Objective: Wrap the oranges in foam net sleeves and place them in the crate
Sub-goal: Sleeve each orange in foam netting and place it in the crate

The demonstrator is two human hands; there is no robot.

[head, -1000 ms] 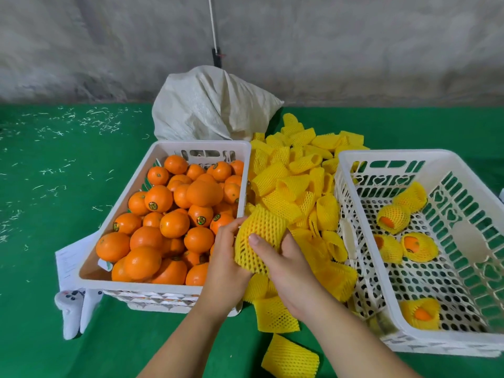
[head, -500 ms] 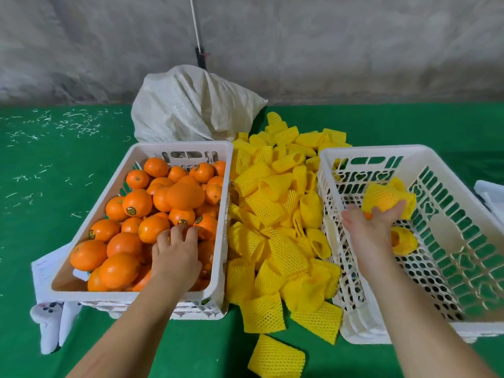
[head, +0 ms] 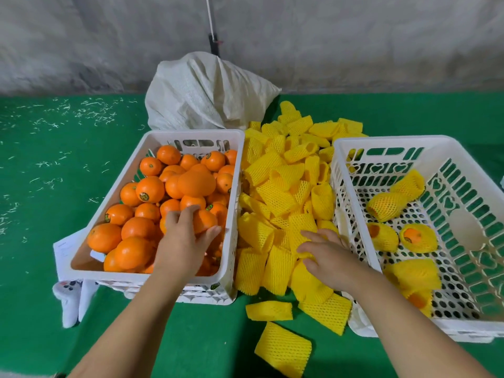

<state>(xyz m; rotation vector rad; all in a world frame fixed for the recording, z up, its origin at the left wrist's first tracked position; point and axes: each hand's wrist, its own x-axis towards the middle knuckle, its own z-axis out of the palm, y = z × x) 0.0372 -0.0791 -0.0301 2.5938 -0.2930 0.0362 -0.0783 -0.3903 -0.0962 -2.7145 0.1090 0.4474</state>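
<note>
Since half a second ago, the right hand (head: 326,252) has been drawn back out of the right crate (head: 387,144) and brought down onto the pile of foam net sleeves (head: 283,203) between the two crates; the wrapped orange it carried is no longer in it. Its grip is open, the fingers spread and laid on a sleeve, nothing being pinched. The left hand (head: 185,238) has been kept inside the left crate (head: 191,135), where its fingers and thumb are curled round a bare orange (head: 204,221) near the crate's right wall.

Loose oranges (head: 152,186) are heaped in the left crate, several bearing small stickers. Five wrapped oranges (head: 417,237) are lying on the perforated floor of the right crate: two toward the far side, two in the middle, one at the near left corner. Flattened sleeves are scattered on the green table (head: 41,186) in front of the pile. A white woven sack (head: 207,96) is slumped behind the left crate, against the grey wall. A sheet of paper (head: 64,249) is tucked under the left crate's near left corner
</note>
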